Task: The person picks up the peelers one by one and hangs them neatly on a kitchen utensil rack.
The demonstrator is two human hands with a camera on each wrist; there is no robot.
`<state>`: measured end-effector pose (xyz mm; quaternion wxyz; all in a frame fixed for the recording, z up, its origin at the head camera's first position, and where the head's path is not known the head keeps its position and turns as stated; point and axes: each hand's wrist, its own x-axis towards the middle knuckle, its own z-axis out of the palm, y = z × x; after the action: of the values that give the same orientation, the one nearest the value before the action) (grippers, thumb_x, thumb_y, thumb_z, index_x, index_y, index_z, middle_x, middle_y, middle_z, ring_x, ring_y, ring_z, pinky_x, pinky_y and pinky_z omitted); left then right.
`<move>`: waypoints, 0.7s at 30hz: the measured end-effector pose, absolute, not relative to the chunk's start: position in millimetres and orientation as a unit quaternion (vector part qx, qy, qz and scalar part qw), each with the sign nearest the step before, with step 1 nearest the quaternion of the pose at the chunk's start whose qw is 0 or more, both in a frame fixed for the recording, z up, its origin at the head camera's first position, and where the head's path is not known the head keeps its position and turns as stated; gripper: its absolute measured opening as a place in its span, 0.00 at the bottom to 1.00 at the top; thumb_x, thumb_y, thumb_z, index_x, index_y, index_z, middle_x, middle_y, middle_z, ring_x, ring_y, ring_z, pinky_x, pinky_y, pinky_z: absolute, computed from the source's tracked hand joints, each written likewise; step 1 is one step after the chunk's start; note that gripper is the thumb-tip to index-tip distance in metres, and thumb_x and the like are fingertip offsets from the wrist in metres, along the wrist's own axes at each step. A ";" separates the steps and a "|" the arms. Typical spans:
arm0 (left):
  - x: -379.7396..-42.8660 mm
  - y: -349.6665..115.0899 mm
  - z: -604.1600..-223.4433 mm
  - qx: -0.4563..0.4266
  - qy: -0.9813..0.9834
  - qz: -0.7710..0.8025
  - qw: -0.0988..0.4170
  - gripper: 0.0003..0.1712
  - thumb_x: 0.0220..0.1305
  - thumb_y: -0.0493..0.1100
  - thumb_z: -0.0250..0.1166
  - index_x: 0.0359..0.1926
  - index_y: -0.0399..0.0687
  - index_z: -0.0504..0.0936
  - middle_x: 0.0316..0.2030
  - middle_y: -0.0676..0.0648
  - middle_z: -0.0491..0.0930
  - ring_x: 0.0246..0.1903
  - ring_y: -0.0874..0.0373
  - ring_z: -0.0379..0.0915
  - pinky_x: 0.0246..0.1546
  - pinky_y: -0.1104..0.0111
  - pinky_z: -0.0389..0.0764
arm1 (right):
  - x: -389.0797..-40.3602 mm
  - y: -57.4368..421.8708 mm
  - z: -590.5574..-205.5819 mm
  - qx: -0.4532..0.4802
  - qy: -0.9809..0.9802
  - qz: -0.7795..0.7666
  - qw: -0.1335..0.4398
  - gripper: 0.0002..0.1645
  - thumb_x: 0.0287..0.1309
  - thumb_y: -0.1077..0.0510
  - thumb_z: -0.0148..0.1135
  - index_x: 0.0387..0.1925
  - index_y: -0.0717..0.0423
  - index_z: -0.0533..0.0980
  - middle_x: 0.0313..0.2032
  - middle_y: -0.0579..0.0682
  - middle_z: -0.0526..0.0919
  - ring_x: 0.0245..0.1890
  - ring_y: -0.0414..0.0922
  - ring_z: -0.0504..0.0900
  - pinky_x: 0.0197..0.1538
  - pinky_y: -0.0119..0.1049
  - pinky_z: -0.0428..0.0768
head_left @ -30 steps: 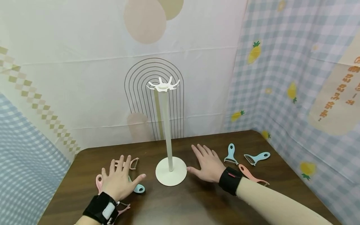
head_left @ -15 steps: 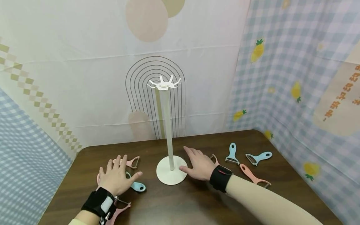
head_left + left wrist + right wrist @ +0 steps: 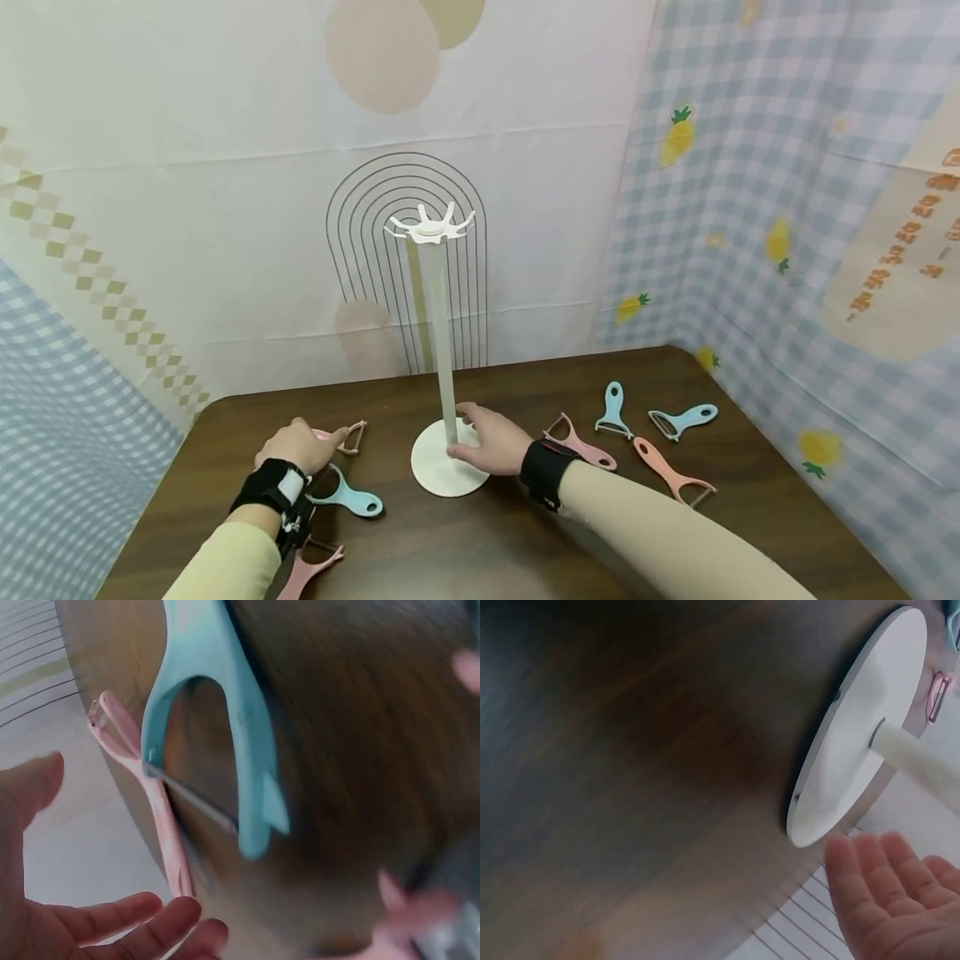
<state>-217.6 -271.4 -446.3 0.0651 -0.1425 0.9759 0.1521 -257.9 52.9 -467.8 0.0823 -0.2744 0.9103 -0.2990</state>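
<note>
In the head view, my left hand (image 3: pixel 295 447) hovers at a pink peeler (image 3: pixel 354 439) on the table's left. The left wrist view shows its fingers (image 3: pixel 142 926) loosely bent beside that peeler's handle (image 3: pixel 171 855), thumb apart. A light blue peeler (image 3: pixel 354 500) lies below this hand, and another pink peeler (image 3: pixel 302 575) is partly covered by the wrist strap. My right hand (image 3: pixel 493 444) reaches to the lower pole of a white stand (image 3: pixel 442 350). In the right wrist view its fingers (image 3: pixel 885 881) are extended near the pole (image 3: pixel 911 754), with a gap visible.
On the right lie a pink peeler (image 3: pixel 591 452), two light blue peelers (image 3: pixel 613 406) and an orange peeler (image 3: pixel 662 467). The stand has a round base (image 3: pixel 431 477) and several upturned hooks (image 3: pixel 431 227) on top. Patterned cloth (image 3: pixel 555 250) hangs behind the brown table (image 3: pixel 450 550).
My right hand has moved left to the stand's pole, uncovering the pink peeler on the right. My left hand has shifted from spread flat to bent fingers over the upper pink peeler.
</note>
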 end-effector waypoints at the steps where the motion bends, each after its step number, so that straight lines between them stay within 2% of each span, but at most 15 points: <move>1: -220.2 -271.9 -447.6 -0.143 0.975 0.157 0.067 0.57 0.58 0.76 0.52 0.57 0.21 0.65 0.49 0.20 0.72 0.46 0.26 0.71 0.38 0.43 0.75 | -258.1 50.8 -468.1 -0.273 0.907 -0.308 0.086 0.41 0.59 0.40 0.64 0.66 0.56 0.64 0.56 0.56 0.77 0.54 0.48 0.77 0.54 0.43 0.75; 6: -229.4 -271.2 -452.2 -0.135 0.973 0.176 0.066 0.49 0.64 0.68 0.54 0.53 0.18 0.67 0.47 0.19 0.72 0.46 0.24 0.70 0.41 0.42 0.73 | -257.8 43.1 -469.5 -0.261 0.898 -0.340 0.097 0.29 0.60 0.46 0.66 0.56 0.57 0.71 0.44 0.53 0.81 0.42 0.44 0.80 0.43 0.36 0.78; 12: -234.4 -272.2 -458.1 -0.140 0.973 0.172 0.066 0.45 0.66 0.63 0.55 0.50 0.16 0.68 0.45 0.20 0.74 0.43 0.26 0.73 0.39 0.43 0.75 | -258.3 35.6 -477.7 -0.276 0.899 -0.329 0.085 0.15 0.61 0.52 0.66 0.43 0.58 0.76 0.32 0.45 0.79 0.32 0.37 0.76 0.36 0.31 0.75; 17: -240.8 -274.6 -462.9 -0.146 0.972 0.175 0.064 0.42 0.66 0.63 0.56 0.47 0.19 0.72 0.43 0.21 0.75 0.40 0.28 0.74 0.36 0.44 0.76 | -263.3 32.6 -488.4 -0.278 0.901 -0.323 0.084 0.14 0.61 0.54 0.66 0.44 0.59 0.76 0.30 0.43 0.75 0.31 0.37 0.74 0.36 0.30 0.74; 21: -247.6 -278.7 -469.8 -0.151 0.970 0.181 0.062 0.33 0.64 0.61 0.59 0.39 0.28 0.80 0.41 0.24 0.78 0.38 0.31 0.75 0.33 0.46 0.76 | -268.4 31.8 -494.1 -0.285 0.899 -0.318 0.099 0.16 0.62 0.55 0.65 0.48 0.59 0.75 0.33 0.45 0.76 0.33 0.38 0.74 0.39 0.31 0.74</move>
<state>-247.6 -278.7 -469.8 0.0616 -0.1514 0.9698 0.1811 -268.4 31.8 -494.1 0.0991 -0.2854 0.8988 -0.3178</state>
